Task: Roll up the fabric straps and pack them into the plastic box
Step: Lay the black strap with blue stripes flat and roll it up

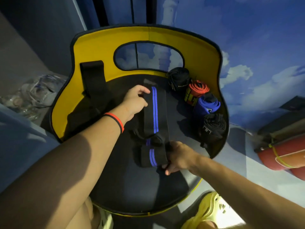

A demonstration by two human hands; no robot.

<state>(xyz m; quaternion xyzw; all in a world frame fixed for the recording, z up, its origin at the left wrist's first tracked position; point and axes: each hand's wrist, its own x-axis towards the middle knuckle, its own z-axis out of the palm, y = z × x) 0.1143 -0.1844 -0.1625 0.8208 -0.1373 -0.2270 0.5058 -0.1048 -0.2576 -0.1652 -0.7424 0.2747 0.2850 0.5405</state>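
A black fabric strap with two blue stripes (pixel 155 111) lies stretched along the black seat of a yellow-backed chair (pixel 92 47). My left hand (pixel 135 101) pinches its far end flat. My right hand (pixel 177 157) grips the near end, which is partly rolled into a thick bundle (pixel 152 157). Several rolled straps stand along the chair's right side: a black one (pixel 179 78), a red one (pixel 196 90), a blue one (pixel 207 105) and another black one (pixel 212 128). A loose black strap (pixel 94 81) lies draped at the left. No plastic box is clearly in view.
A heap of clear plastic with cables (pixel 33 95) sits on the floor to the left. A red rolled bundle tied with yellow cord (pixel 282 154) lies at the right. A yellow shoe (pixel 209 210) shows below the seat edge.
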